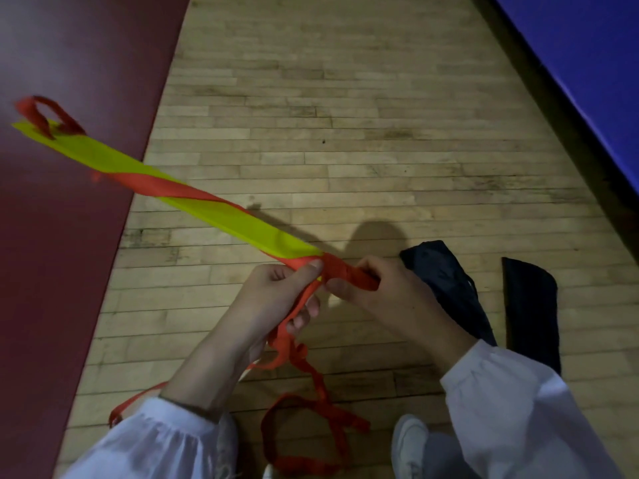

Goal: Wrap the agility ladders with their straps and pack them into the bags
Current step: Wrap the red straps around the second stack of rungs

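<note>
While the right hand (380,292) grips the ladder's (221,210) wrapped end, the left hand (276,295) pinches the strap (304,361). Wrapping continues; next, wind the slack tightly, then bag (446,281) it.

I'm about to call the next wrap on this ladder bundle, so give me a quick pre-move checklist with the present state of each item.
1. Right hand grips the wrapped end of the rung bundle: ok.
2. Left hand has the orange strap pinched at the bundle: ok.
3. Loose strap free of tangles: not ok, it lies looped on the floor by the shoe.
4. Far end secured: cannot tell, a strap loop sticks up there.
5. Bags within reach: ok, beside the right hand.
</note>
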Demonstrator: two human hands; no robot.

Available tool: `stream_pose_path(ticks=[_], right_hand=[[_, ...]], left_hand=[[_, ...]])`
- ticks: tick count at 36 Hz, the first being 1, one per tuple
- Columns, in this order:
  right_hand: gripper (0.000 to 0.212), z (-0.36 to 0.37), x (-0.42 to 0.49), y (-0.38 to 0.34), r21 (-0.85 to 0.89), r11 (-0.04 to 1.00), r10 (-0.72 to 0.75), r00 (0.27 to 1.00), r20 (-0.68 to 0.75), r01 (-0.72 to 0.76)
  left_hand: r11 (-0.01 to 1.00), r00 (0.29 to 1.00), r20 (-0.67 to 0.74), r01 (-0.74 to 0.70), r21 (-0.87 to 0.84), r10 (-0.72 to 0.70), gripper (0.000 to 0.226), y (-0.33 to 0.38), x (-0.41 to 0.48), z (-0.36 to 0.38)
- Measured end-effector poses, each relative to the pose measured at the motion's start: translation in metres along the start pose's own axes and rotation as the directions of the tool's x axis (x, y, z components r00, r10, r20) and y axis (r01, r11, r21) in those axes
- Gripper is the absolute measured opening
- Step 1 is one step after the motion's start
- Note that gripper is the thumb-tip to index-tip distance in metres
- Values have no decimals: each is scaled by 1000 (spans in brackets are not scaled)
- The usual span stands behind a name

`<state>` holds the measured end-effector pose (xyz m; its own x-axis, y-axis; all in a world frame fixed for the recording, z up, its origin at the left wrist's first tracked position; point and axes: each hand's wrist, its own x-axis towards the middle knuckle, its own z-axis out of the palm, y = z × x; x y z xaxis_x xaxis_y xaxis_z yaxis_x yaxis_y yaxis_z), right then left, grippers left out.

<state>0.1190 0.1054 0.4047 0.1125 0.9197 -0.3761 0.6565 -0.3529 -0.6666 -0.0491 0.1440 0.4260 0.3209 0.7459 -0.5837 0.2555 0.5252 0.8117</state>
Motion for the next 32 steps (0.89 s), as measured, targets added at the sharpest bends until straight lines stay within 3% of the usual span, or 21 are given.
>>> stream_pose_path(ticks=[4,8,10,13,21,32], right_hand=[[61,-5,0,4,195,981,-22,976,214,-21],[60,-15,2,2,275,958,-23,943,332,-74],[57,-19,1,3,350,925,-27,892,450,-149],[35,-21,-4,-1,438,871,-75,822,564,-221],[22,-26,-6,-8,493,854,-83,894,441,-164],[16,-13,-6,-6,475,880,-131,942,309,-33]], left_hand=[[995,999,-15,-39,97,40,55,-2,1,-6],[985,994,62,-93,144,85,54,0,-3,-7],[982,988,107,-123,144,108,53,1,-5,-6],[981,980,154,-148,127,128,51,3,-9,-5],[980,974,189,-149,135,122,54,4,-10,-8],[995,986,136,98,-27,-93,55,10,-6,-14]])
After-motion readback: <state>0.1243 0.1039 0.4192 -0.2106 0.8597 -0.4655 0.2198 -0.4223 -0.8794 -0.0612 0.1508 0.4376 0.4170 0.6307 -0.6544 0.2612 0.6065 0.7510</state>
